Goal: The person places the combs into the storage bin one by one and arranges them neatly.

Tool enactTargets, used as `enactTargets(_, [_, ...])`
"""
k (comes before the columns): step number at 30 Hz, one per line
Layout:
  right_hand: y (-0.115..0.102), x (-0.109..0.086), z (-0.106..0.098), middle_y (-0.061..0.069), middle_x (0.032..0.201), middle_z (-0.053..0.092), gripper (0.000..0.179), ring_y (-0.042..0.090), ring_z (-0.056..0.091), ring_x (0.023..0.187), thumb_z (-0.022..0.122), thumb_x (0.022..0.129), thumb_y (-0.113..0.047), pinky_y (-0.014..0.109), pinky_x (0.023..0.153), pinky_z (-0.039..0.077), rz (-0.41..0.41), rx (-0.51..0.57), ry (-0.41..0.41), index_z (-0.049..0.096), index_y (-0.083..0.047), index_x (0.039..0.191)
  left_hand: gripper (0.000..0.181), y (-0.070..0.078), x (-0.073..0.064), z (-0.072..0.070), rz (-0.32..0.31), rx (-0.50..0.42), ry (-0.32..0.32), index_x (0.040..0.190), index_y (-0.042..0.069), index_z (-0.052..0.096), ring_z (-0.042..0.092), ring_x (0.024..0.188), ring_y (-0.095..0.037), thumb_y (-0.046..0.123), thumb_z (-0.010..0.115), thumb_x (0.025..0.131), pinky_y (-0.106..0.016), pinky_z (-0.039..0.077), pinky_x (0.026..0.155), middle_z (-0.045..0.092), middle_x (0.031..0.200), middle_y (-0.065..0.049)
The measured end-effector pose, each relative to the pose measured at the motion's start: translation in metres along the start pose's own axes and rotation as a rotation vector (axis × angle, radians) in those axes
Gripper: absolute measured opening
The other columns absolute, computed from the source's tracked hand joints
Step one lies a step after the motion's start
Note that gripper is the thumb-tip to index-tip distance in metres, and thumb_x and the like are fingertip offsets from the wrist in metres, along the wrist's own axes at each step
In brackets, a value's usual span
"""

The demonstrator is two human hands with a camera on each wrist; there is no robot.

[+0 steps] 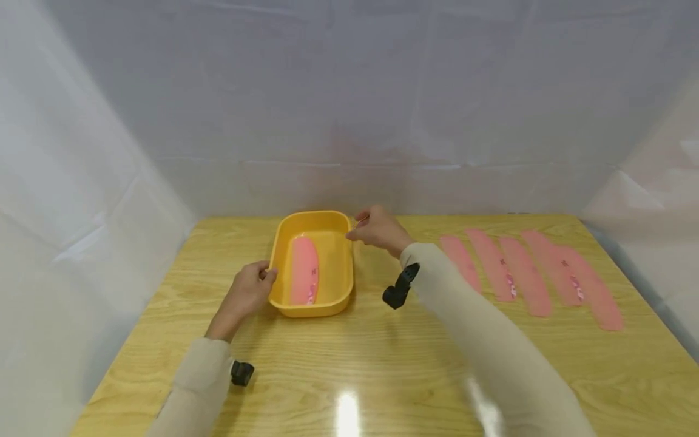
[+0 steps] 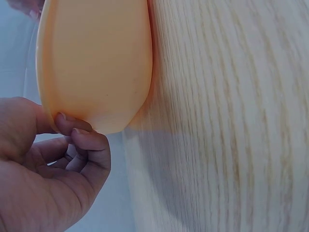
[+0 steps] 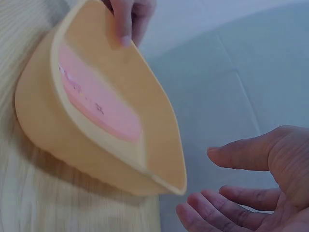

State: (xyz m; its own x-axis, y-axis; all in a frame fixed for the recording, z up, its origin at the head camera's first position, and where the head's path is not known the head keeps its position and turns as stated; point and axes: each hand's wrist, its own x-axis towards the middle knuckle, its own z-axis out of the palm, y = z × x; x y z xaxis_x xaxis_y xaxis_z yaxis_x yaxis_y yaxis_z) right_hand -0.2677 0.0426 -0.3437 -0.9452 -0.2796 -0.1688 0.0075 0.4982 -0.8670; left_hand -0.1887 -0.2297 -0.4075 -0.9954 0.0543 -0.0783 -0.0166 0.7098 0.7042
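A yellow plastic tub (image 1: 335, 267) with rounded corners stands on the wooden table. Inside it, towards its left side, lies a flat pink strip (image 1: 302, 270) with rounded end and small printed marks. My left hand (image 1: 247, 292) pinches the tub's left rim between thumb and fingers, plain in the left wrist view, where the tub's outer wall (image 2: 99, 63) shows. Just off the tub's far right corner is my right hand (image 1: 382, 232). In the right wrist view, this hand (image 3: 256, 188) has thumb and fingers spread apart, holding nothing and not touching the rim.
On the table's right side several similar pink strips (image 1: 525, 276) lie side by side, some overlapping, two with shiny printed patches. White sheeting (image 1: 349, 109) hangs behind the table and on both sides. Each sleeve carries a black wrist camera (image 1: 401, 286).
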Motion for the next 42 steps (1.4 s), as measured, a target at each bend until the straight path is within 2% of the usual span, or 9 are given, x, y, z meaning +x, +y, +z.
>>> enactTargets(10, [0.017,-0.013,-0.052,0.019,0.122,0.051,0.050,0.031,0.054,0.108,0.069,0.086,-0.014,0.039,0.086,0.051,-0.006,0.047,0.021,0.048,0.003,0.128,0.033,-0.002,0.000,-0.002,-0.006,0.006,0.010,0.120,-0.006,0.053,0.043,0.054,-0.015,0.018,0.042,0.101,-0.026,0.036,0.046,0.049,0.071,-0.007])
enactTargets(15, [0.028,-0.020,-0.075,0.021,0.127,0.048,0.054,0.033,0.054,0.111,0.068,0.087,-0.016,0.041,0.087,0.050,0.017,0.061,0.037,0.045,0.002,0.132,0.040,-0.002,0.000,-0.004,-0.014,0.013,0.009,0.130,-0.007,0.048,0.048,0.061,-0.017,0.019,0.041,0.101,-0.027,0.041,0.051,0.056,0.085,-0.014])
enactTargets(21, [0.045,-0.026,-0.098,0.022,0.129,0.047,0.056,0.034,0.054,0.112,0.068,0.088,-0.016,0.042,0.090,0.049,0.049,0.068,0.060,0.043,0.004,0.134,0.038,-0.003,0.001,-0.005,-0.014,0.006,0.009,0.127,-0.006,0.051,0.050,0.063,-0.017,0.020,0.041,0.102,-0.028,0.042,0.052,0.058,0.090,-0.017])
enactTargets(31, [0.070,-0.036,-0.115,0.025,0.120,0.050,0.055,0.038,0.053,0.112,0.066,0.088,-0.015,0.046,0.092,0.047,0.068,0.059,0.080,0.043,0.008,0.131,0.040,-0.006,0.000,-0.007,-0.036,0.007,-0.004,0.130,-0.004,0.050,0.052,0.068,-0.019,0.023,0.040,0.102,-0.029,0.044,0.056,0.058,0.095,-0.018])
enactTargets(42, [0.096,-0.050,-0.129,0.027,0.132,0.039,0.061,0.041,0.047,0.117,0.065,0.089,-0.014,0.049,0.096,0.044,0.170,0.025,0.093,0.035,0.009,0.137,0.043,-0.006,-0.001,-0.008,-0.028,-0.003,0.005,0.134,-0.008,0.045,0.052,0.073,-0.020,0.020,0.041,0.102,-0.030,0.045,0.059,0.056,0.102,-0.019])
